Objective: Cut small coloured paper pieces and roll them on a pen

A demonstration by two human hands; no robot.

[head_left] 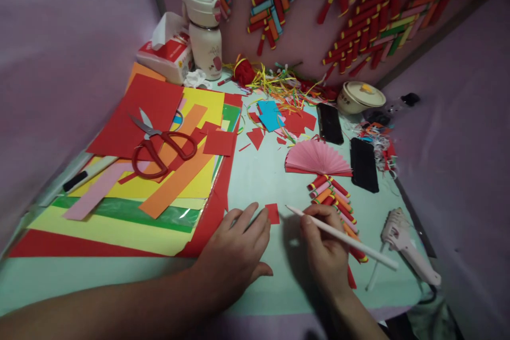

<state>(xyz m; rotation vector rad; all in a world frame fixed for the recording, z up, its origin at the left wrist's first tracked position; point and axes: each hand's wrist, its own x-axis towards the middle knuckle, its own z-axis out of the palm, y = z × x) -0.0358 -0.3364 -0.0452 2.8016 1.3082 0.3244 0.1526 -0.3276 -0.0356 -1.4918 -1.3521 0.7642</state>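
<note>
Pen (354,243), one; square (273,213), one; phones (330,124), two; scissors (150,131), one. Left hand (243,244): open, palm down, beside square. Right hand (329,249): gripping pen, aslant.

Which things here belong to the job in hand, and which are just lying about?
Belongs, it seems:
- white pen in the right hand
- small red square at the left hand
- probably the scissors and glue gun

Apparently just lying about:
- two phones
- bottle
- tissue box
- lidded bowl
</note>
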